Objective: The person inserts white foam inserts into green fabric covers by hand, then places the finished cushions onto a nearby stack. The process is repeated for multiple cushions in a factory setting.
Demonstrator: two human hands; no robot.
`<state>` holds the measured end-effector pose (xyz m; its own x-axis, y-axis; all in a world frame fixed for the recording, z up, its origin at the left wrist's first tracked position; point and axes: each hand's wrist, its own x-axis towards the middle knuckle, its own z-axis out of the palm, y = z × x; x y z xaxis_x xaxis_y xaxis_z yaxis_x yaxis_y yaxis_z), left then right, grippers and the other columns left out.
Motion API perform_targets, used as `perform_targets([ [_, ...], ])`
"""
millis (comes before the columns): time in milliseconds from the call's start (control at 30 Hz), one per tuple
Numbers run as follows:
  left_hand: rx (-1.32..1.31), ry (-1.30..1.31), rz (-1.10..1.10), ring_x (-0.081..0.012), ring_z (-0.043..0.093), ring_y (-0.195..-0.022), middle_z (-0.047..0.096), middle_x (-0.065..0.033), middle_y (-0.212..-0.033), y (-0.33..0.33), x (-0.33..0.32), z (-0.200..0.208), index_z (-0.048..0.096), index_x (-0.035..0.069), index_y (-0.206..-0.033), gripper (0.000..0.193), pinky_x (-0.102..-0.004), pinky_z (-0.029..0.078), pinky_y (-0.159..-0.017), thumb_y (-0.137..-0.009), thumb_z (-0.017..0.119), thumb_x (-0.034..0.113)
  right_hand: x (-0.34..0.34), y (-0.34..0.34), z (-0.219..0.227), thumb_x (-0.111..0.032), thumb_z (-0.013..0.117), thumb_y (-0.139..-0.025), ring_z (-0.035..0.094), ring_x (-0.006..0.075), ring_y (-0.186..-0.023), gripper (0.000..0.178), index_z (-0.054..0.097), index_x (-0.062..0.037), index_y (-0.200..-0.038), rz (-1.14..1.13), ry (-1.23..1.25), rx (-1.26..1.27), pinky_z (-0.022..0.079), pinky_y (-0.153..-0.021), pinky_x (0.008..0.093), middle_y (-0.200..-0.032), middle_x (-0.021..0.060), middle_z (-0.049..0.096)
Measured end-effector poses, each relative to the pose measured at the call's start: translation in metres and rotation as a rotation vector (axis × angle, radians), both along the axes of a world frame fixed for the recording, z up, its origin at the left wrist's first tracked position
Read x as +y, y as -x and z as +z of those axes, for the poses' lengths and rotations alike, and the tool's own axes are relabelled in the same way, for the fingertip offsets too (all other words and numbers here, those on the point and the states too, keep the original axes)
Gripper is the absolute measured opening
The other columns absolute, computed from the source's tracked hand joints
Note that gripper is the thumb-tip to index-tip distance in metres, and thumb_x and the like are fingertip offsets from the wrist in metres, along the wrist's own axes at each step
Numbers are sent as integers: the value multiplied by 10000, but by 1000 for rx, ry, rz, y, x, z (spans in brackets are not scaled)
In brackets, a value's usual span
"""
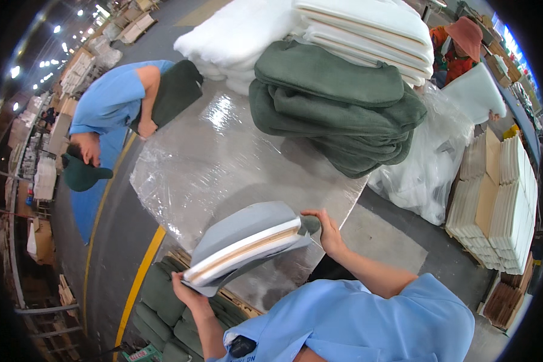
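Between my two hands, over the plastic-covered table (163, 187), is a cushion in a grey-green fabric cover (241, 226). Its open side shows white foam padding (235, 264) and a tan board layer edge-on. My left hand (188, 294) grips the cushion's lower left end, fingers partly hidden behind it. At the other end my right hand (329, 232) is closed on the dark green edge of the cover. Farther back on the table lies a pile of dark green fabric covers (338, 90), apart from both hands.
White batting (235, 30) and stacked white foam pads (368, 30) stand behind the pile. A co-worker in blue (117, 99) bends over a green cushion (175, 93) at the left. Another person (461, 45) holds a white sheet. Finished-looking green cushions (163, 292) are stacked below left.
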<state>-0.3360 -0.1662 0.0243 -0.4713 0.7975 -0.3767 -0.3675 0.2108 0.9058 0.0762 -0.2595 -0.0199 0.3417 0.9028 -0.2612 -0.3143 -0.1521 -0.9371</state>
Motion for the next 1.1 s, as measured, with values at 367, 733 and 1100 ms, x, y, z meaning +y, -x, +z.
perform_targets([
  [367,-19,-13,20,-268,624,-1176,649,-145,-1217,-3,-87,-9,641,0,-1201,482,-430,483,-1032,-1146,430,430,54,9,16,-467,380,-1154,613,149,-956,596,739,6,-1113,-55,-171,18,474,-900,308,-997,64,714],
  [733,193,-245,-832,-277,585,-1316,520,-193,-1524,-76,-151,-10,53,53,-1704,1079,-418,494,-1091,-889,756,-22,191,-36,17,-454,615,-1045,545,155,-739,499,703,-33,-794,-296,-139,164,450,-711,332,-779,33,620],
  [1100,458,-405,-940,-360,303,-1564,201,-262,-1725,-178,-33,41,24,16,-1696,1051,-413,270,-1265,-913,723,73,172,18,42,-530,670,-1011,442,267,-1458,891,337,21,-1627,-281,-175,185,306,-1226,363,-1550,172,498],
])
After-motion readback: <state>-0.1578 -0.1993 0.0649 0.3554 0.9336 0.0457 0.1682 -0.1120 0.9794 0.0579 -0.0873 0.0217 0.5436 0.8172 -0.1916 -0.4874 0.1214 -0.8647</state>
